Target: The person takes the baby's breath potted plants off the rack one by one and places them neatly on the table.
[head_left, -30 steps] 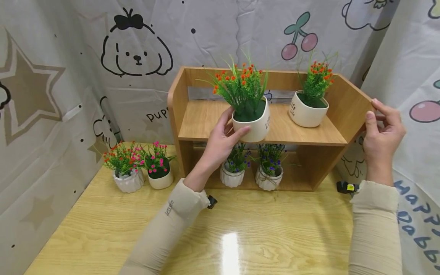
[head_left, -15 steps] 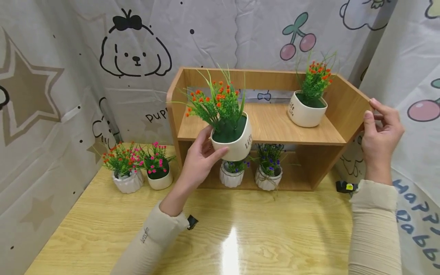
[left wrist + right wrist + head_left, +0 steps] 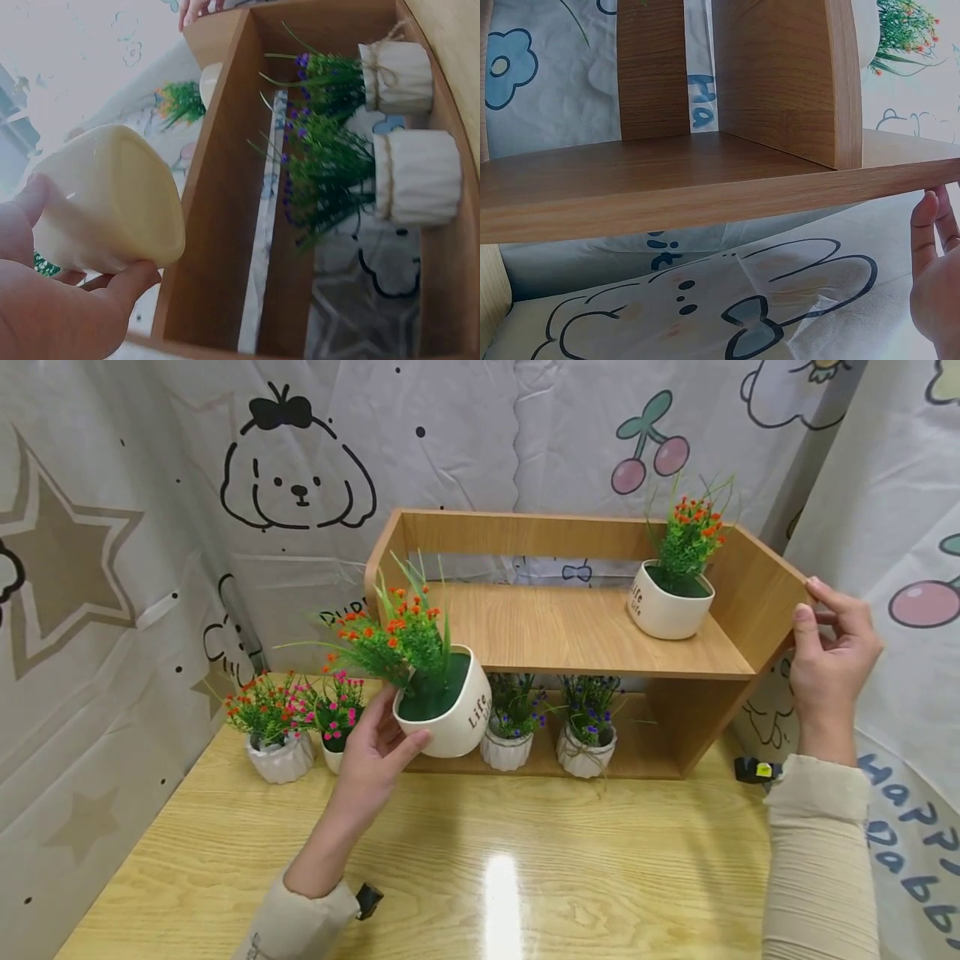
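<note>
My left hand (image 3: 372, 764) grips a cream flowerpot (image 3: 453, 724), thumb at the front and fingers round its left side. Printed with "Life", the pot is tilted in front of the shelf's left end and bears artificial orange flowers (image 3: 397, 639). Its pale base (image 3: 146, 202) faces the camera in the left wrist view. My right hand (image 3: 835, 660) holds the front edge of the wooden shelf's right side panel (image 3: 765, 589) between thumb and fingers. A matching cream pot (image 3: 670, 612) with orange flowers stands upright at the right of the upper board (image 3: 540, 631).
Two white pots (image 3: 507, 750) with small purple flowers stand on the lower level, twine round them. On the table (image 3: 570, 860), left of the shelf, are a white pot (image 3: 279, 760) of red flowers and a pink-flowered pot (image 3: 335, 760). Printed curtains (image 3: 450, 435) hang behind.
My left hand has brought the flowerpot left and down, from in front of the upper board to beside the shelf's left end. My right hand stays at the side panel.
</note>
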`<state>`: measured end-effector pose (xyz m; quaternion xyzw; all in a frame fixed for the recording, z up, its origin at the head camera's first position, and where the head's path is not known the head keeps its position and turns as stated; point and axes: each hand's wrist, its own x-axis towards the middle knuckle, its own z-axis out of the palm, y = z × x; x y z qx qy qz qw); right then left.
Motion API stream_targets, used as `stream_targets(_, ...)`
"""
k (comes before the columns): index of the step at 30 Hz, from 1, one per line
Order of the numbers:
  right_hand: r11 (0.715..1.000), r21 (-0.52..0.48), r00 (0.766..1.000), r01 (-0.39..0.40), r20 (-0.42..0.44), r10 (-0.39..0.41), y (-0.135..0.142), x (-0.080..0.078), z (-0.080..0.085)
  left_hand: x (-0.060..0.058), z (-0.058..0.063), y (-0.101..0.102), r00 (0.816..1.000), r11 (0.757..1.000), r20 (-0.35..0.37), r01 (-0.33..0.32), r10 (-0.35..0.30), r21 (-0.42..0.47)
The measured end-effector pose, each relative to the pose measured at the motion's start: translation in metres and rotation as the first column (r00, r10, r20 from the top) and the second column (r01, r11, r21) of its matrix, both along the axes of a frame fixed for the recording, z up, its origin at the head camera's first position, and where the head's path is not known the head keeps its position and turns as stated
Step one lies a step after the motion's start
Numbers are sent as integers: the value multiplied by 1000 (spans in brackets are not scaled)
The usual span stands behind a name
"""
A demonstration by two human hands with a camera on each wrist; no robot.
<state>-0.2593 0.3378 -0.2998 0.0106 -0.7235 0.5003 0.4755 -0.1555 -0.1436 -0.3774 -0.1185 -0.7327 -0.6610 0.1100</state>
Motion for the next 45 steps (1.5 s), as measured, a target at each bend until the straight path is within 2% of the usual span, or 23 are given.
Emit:
stream_targets(8,1000,6,1000,3,12,-3,-1,0,0,23,-15,-31,991,995,84,-100,102,-21)
stream_targets(13,1000,4,1000,0,1,0,0,0,1,29,-20,-46,985,988,80,-153,151,20)
stream_targets(20,1000,-4,1000,-27,-4,27,2,-3,-2,37,-32,-65,974,976,79,-215,212,25)
stream_targets(26,1000,1,1000,-12,4,12,3,-5,-2,38,-46,-80,956,964,134,-266,261,24)
stream_targets(35,1000,1,1000,-10,2,10,4,-3,-1,38,-63,-103,916,938,221,-346,336,6)
stream_targets(45,1000,5,1000,-6,14,6,1,-1,0,33,-72,-120,904,937,247,-345,349,-62)
